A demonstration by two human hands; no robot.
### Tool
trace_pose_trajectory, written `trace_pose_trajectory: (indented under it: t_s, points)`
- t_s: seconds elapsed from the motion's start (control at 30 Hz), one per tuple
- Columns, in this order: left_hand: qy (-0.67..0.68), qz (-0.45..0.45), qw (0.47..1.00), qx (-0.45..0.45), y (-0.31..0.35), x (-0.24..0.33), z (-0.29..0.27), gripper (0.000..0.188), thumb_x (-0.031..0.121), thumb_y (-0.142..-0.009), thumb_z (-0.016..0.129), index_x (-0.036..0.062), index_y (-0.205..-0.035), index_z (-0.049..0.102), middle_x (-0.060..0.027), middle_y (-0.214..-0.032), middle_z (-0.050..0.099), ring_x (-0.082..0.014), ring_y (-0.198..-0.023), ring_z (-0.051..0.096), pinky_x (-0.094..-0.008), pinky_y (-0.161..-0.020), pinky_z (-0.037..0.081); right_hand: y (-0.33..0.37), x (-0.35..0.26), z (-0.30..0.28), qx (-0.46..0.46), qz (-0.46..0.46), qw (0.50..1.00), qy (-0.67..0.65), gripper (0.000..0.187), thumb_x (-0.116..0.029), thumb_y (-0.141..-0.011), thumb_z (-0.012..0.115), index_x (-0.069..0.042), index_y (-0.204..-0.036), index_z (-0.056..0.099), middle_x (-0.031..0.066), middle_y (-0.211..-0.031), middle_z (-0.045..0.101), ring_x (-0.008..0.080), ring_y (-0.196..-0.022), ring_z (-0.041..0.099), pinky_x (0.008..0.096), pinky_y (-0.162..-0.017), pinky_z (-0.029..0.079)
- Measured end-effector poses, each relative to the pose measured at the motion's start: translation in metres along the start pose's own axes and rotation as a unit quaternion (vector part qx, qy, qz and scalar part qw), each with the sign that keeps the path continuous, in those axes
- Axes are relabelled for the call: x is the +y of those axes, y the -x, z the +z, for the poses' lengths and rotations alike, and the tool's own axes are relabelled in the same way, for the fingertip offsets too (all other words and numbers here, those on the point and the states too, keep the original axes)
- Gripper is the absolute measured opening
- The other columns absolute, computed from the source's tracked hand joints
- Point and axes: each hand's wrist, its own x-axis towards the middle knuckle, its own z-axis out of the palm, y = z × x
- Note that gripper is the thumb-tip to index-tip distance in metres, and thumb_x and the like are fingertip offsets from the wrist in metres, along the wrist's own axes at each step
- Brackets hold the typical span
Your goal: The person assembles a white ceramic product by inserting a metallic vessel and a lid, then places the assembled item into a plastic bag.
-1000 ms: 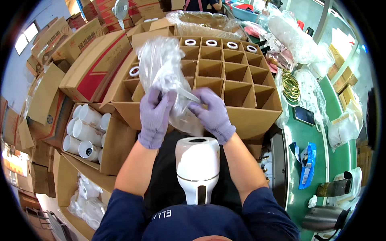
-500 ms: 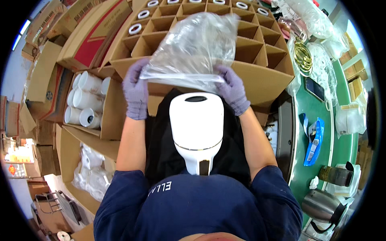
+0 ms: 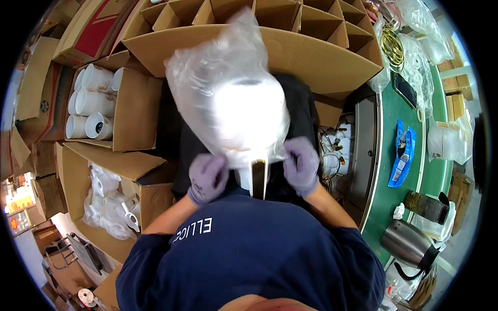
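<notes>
A clear plastic bag [image 3: 202, 72] covers most of a white jug-like vessel [image 3: 244, 177] in front of my body. The vessel's handle [image 3: 258, 179], with a dark strip along it, sticks out below the bag's mouth. My left hand [image 3: 209, 178], in a grey-purple glove, is closed at the left corner of the bag's mouth. At the right corner my right hand [image 3: 301, 165], gloved alike, has its fingers curled and pinched on the bag's edge. The bag's far end stands up loose and crumpled.
A large divided carton [image 3: 321, 57] stands just ahead. To the left are a box of white cylinders [image 3: 96, 101] and a carton holding bagged parts [image 3: 106, 207]. On the green bench [image 3: 381, 207] at right lie a phone [image 3: 404, 90], a blue packet [image 3: 402, 158] and a steel jug [image 3: 410, 243].
Both hands have drawn the bag toward my body and down over the white vessel, which was bare before. The view has shifted slightly.
</notes>
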Motion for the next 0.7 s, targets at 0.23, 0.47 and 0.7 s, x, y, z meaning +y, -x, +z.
trace_pose_trajectory:
  t_s: [0.23, 0.47, 0.7]
  points:
    - [0.013, -0.022, 0.999, 0.037, -0.087, 0.015, -0.013, 0.029, -0.007, -0.078, 0.068, 0.0022, -0.105, 0.065, -0.0168, -0.114, 0.059, -0.0269, -0.08, 0.064, -0.0328, -0.072, 0.053, -0.064, -0.031, 0.001, 0.104, -0.082, 0.982, 0.135, 0.015, 0.006, -0.082, 0.066, -0.002, -0.094, 0.062, 0.0141, -0.085, 0.062, 0.0263, -0.073, 0.061, 0.0327, -0.066, 0.049]
    - [0.124, -0.015, 0.991, 0.05, -0.104, 0.046, 0.0, 0.018, 0.002, -0.078, 0.073, 0.0045, -0.094, 0.067, -0.0123, -0.092, 0.064, -0.0296, -0.08, 0.065, -0.0371, -0.071, 0.053, -0.054, -0.024, -0.008, 0.076, 0.021, 0.996, -0.033, 0.03, 0.009, -0.081, 0.061, 0.002, -0.11, 0.059, 0.0141, -0.105, 0.062, 0.0201, -0.089, 0.06, 0.0319, -0.079, 0.05]
    - [0.101, -0.056, 0.993, -0.012, -0.138, 0.049, 0.028, 0.014, 0.014, -0.079, 0.076, 0.0074, -0.089, 0.068, -0.0095, -0.088, 0.061, -0.0289, -0.075, 0.063, -0.0392, -0.066, 0.051, -0.054, -0.008, -0.002, -0.026, 0.013, 0.999, 0.038, 0.033, 0.0, -0.079, 0.072, 0.0, -0.111, 0.063, 0.0177, -0.111, 0.062, 0.0318, -0.1, 0.062, 0.0353, -0.087, 0.051]
